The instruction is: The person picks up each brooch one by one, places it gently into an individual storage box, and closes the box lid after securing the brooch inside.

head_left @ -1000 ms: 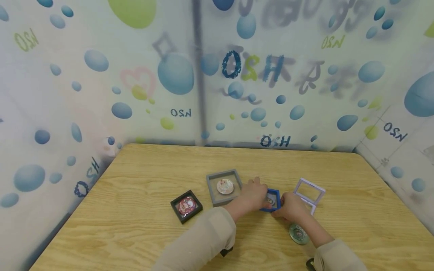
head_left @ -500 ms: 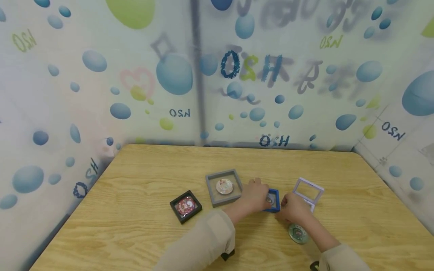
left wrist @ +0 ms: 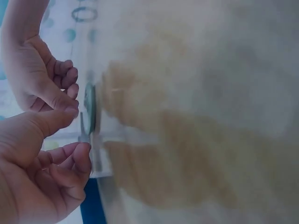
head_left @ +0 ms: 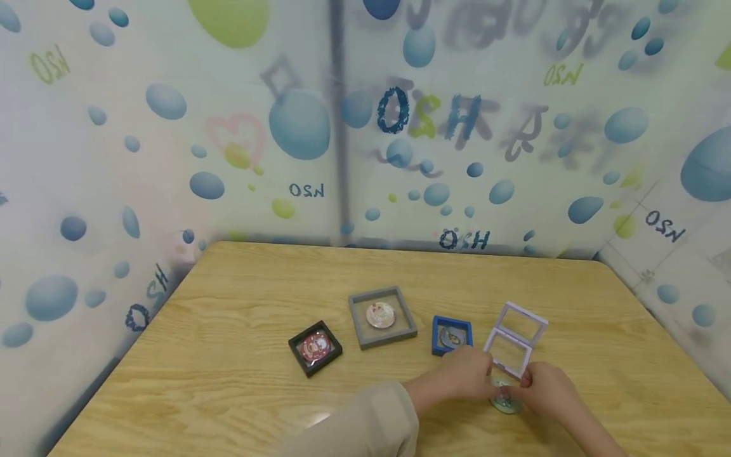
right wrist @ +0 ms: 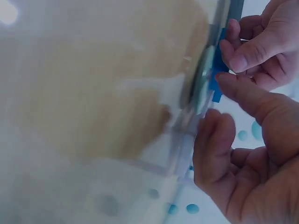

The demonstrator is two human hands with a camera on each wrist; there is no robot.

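A lilac case point(head_left: 516, 339) with clear windows lies open on the wooden table point(head_left: 240, 393), its lid tipped up at the far side. My left hand point(head_left: 465, 376) pinches the case's near left corner point(left wrist: 85, 136) between thumb and forefinger. My right hand point(head_left: 545, 384) is at the near right corner, thumb and curled fingers closing on the rim of a round green badge point(head_left: 505, 401). The badge lies flat just in front of the case and shows edge-on in the wrist views point(right wrist: 201, 88). A small blue case point(head_left: 451, 334) with a badge inside sits left of the lilac one, free of both hands.
A grey case point(head_left: 381, 315) holding a pale badge and a black case point(head_left: 315, 347) holding a red badge lie further left. Bubble-printed screens point(head_left: 297, 127) close the table's far, left and right sides.
Both hands have let go of the blue case and come nearer and rightward to the lilac case and the green badge. The blue case stays put on the table.
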